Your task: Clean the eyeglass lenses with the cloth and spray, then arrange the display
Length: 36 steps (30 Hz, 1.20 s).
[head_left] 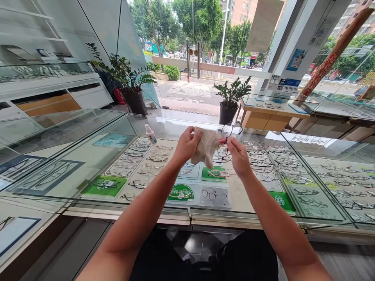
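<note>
My left hand (187, 144) pinches a crumpled beige cloth (205, 146) above the glass display case. Just to the right, my right hand (238, 156) has its fingers closed on a pair of thin dark-framed round glasses (227, 130), held upright with one lens above the fingers and one below. The cloth's right edge reaches the glasses near my right fingertips; whether it touches a lens is unclear. A white spray bottle (150, 134) stands on the case to the left of my left hand.
Under the glass top (164, 125) lie rows of eyeglasses and green cards. Potted plants (133, 97) (228, 111) stand beyond the case, before a glass door. A wooden-fronted counter (263, 119) is at the back right, and a shelving unit (90, 97) at the left.
</note>
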Motion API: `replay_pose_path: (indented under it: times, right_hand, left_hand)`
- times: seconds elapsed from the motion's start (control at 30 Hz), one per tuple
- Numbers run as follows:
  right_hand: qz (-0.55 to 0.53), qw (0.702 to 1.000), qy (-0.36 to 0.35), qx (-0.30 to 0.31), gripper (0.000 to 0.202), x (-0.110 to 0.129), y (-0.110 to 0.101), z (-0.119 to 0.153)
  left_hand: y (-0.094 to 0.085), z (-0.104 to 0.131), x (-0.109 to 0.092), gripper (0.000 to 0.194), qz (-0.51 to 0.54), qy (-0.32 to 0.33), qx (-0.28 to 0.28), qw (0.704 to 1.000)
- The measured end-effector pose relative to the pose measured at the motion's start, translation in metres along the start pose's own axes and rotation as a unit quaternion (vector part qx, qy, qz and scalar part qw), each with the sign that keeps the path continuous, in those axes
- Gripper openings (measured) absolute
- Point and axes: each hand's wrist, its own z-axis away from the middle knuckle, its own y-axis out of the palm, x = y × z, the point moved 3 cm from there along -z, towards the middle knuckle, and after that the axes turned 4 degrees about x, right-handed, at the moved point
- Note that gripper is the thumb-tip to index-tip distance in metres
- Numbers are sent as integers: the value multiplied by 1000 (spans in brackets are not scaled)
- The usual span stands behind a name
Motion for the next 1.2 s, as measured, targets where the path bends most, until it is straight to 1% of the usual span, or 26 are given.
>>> replay_pose_path:
  times: [0.1,0.2,0.3,0.4,0.5,0.67,0.73,0.83,0.9,1.03,1.2]
  right_hand:
    - [2,999,-28,-16,44,3,1,0]
    - [-3,999,-32,-25,42,4,2,0]
    - [-12,999,-30,-31,39,3,2,1]
    - [-17,999,-34,-33,39,3,2,1]
    - [-22,999,-38,-32,39,3,3,1]
    - [-47,998,-36,-34,37,2,4,1]
    - [-54,998,-27,-33,40,2,4,1]
    - [-54,998,-12,-29,43,2,6,1]
    - [-62,998,-5,-27,44,1,7,1]
    - [-85,996,7,-22,43,0,8,2]
    - [-109,994,21,-13,40,0,8,4]
  left_hand:
    - [15,9,-3,62,28,4,42,999]
    - [27,19,-9,71,52,20,88,995]
    - [37,26,-16,71,69,31,133,988]
    - [43,32,-22,68,64,54,159,984]
    - [44,36,-24,64,48,79,168,981]
    - [46,39,-23,58,45,86,186,978]
    - [47,39,-22,59,49,95,176,979]
    - [48,38,-21,63,49,108,139,983]
    - [50,37,-19,61,72,92,134,984]
    - [56,37,-15,63,151,52,165,973]
    - [58,40,-11,70,181,14,161,970]
